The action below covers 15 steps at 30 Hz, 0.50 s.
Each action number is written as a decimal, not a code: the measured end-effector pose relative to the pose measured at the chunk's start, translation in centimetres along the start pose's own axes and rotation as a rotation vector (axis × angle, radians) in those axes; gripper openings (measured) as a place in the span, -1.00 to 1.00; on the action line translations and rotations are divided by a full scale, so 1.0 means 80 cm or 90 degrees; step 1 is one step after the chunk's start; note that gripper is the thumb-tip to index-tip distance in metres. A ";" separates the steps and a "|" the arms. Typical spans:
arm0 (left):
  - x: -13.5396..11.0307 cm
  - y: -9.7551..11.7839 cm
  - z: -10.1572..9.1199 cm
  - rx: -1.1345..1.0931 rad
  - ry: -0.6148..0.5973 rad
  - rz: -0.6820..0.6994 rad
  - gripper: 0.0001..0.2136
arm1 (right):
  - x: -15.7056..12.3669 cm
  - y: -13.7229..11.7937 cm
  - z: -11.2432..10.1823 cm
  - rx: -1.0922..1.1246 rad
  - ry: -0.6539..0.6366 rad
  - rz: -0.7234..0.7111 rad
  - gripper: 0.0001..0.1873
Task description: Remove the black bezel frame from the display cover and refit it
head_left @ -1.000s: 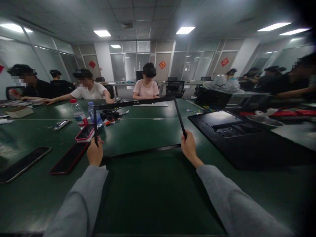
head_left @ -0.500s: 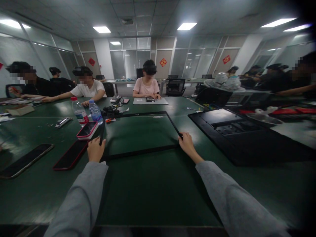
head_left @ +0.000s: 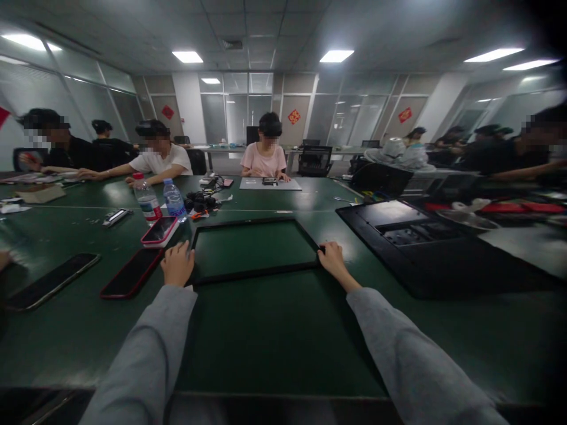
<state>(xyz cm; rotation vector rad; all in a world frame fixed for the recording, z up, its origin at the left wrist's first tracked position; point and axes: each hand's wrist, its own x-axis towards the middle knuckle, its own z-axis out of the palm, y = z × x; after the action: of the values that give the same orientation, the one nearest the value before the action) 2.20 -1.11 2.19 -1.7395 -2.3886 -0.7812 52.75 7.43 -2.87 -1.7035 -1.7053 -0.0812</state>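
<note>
A thin black rectangular frame (head_left: 257,273) lies flat on the green table (head_left: 274,336) in front of me. My left hand (head_left: 177,265) is closed on the frame's near left corner, with fingers laid over the left edge. On the near right corner my right hand (head_left: 332,258) curls its fingers over the right edge. Both arms wear grey sleeves.
Left of the frame lie a red-cased phone (head_left: 130,273), a pink-cased phone (head_left: 159,230) and a black phone (head_left: 51,287). Two water bottles (head_left: 146,203) and a cable bundle (head_left: 199,202) stand behind. A large black panel (head_left: 425,242) lies on the right. Several people sit across the table.
The frame stood tilted up in both hands a second ago. It has been lowered away from me and now lies flat on the table, with both hands still on its near corners.
</note>
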 end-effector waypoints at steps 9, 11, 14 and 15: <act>-0.028 0.032 -0.012 -0.035 -0.223 0.194 -0.52 | 0.001 -0.001 -0.005 0.032 0.035 0.052 -0.70; -0.030 0.029 -0.017 -0.035 -0.254 0.209 -0.43 | -0.001 -0.001 -0.005 0.021 0.031 0.083 -0.69; -0.033 0.024 -0.021 -0.030 -0.278 0.235 -0.35 | -0.005 -0.005 -0.006 0.010 0.021 0.116 -0.69; -0.033 0.023 -0.022 -0.030 -0.278 0.238 -0.34 | -0.006 -0.008 -0.009 0.007 0.010 0.120 -0.68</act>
<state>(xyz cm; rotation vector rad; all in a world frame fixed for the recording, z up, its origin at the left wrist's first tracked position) 4.45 -3.78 3.40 -2.4910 -2.1620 -0.4428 52.44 6.55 -2.29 -1.8413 -1.5235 0.0021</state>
